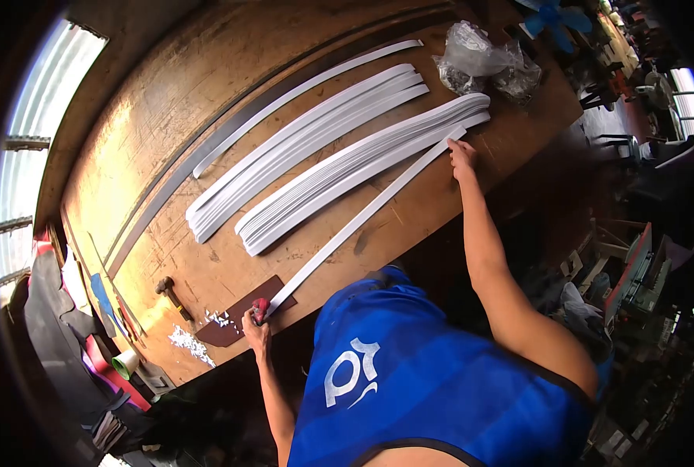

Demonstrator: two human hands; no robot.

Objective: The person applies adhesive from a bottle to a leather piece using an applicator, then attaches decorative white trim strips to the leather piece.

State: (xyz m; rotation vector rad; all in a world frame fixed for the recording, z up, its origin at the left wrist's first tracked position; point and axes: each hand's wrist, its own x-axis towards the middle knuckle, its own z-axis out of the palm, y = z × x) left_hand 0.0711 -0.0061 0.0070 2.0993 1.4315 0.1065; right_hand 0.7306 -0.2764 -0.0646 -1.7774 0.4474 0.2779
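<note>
A long white strip (362, 226) stretches diagonally over the wooden table. At its upper right end, my right hand (462, 158) is closed with the fingers pinching the strip. My left hand (257, 331) is wrapped round a small red tool (260, 308) at the strip's lower end, above a dark red mat (228, 327). Beyond the strip lie a thick bundle of white strips (362, 167) and a second bundle (308, 144). Small white scraps (191, 344) are scattered beside the mat. What the tool's tip touches is too small to tell.
A hammer (173, 297) rests left of the mat. Farther back on the wooden table (152, 101) lie a single white strip (308, 87) and a long grey strip (156, 204). Clear plastic bags (479, 58) sit at the upper right. Rolled and draped materials hang over the left edge.
</note>
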